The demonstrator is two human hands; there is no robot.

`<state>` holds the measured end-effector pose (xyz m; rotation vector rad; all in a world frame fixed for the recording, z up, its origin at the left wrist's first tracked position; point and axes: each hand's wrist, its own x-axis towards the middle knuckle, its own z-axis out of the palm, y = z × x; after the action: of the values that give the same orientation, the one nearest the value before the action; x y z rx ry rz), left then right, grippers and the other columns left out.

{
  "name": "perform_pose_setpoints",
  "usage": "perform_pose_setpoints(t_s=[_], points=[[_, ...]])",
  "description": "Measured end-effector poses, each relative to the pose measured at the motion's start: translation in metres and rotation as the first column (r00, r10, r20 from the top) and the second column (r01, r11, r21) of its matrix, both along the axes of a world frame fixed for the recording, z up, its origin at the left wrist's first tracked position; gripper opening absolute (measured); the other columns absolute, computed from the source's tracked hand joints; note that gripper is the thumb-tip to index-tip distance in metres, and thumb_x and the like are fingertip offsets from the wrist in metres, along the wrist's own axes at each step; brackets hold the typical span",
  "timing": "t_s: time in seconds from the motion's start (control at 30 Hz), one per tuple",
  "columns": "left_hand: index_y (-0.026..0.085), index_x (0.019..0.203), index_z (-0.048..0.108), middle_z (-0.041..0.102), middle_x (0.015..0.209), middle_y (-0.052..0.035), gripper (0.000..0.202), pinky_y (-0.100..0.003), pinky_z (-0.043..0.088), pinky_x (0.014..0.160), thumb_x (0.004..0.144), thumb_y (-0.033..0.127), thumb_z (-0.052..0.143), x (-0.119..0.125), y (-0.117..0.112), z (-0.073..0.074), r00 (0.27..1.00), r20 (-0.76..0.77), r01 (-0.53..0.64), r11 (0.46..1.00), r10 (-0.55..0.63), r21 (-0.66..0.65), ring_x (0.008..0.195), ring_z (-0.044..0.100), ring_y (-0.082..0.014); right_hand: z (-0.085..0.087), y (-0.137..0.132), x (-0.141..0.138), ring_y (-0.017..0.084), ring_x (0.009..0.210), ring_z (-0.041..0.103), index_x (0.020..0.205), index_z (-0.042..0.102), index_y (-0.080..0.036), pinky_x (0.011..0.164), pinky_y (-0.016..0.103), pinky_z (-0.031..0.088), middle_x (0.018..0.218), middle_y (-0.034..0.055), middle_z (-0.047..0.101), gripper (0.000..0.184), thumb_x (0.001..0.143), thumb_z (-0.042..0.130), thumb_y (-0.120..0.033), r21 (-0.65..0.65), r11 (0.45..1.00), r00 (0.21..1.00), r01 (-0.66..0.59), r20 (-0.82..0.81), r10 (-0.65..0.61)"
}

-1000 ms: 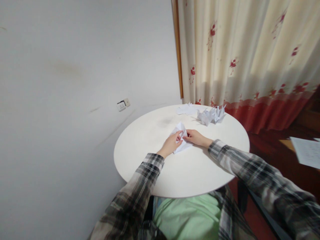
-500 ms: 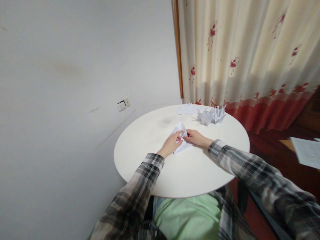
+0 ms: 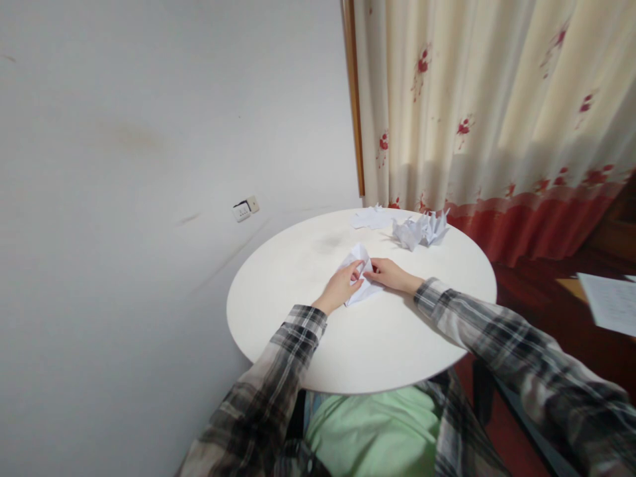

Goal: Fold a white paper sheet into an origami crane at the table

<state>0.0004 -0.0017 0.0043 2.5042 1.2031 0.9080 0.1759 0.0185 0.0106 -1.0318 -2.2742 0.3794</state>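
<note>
A folded piece of white paper point(image 3: 366, 293) lies on the round white table point(image 3: 278, 291), between my hands. My left hand point(image 3: 342, 285) comes in from the left, its fingers closed on the paper near its middle. From the right, my right hand point(image 3: 390, 273) pinches the paper's right edge with thumb and forefinger. Part of the paper is covered by my fingers, so its exact folds cannot be made out.
Several folded white paper figures point(image 3: 420, 230) stand in a cluster at the table's far right. Flat white paper point(image 3: 370, 218) lies at the far edge. A wall with a socket point(image 3: 242, 211) borders the left; a curtain point(image 3: 477, 119) hangs behind.
</note>
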Motion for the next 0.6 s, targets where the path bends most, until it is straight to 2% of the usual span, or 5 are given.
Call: perform_pose_setpoints(t_s=[0.6], points=[[0.017,0.12,0.04,0.056,0.083,-0.0019,0.047,-0.026,0.041,0.075,0.075,0.022,0.049,0.0004,0.0003,0.0008,1.0,-0.014,-0.001,1.0,0.001,-0.002,0.073,0.05,-0.0119,-0.0022,0.0037,0.0013,0.011,0.061,0.047,0.084,0.059,-0.011,0.057,0.019,0.033,0.072,0.0041,0.06,0.024,0.076,0.046,-0.028,0.005,1.0,1.0,0.015,0.024,-0.015]])
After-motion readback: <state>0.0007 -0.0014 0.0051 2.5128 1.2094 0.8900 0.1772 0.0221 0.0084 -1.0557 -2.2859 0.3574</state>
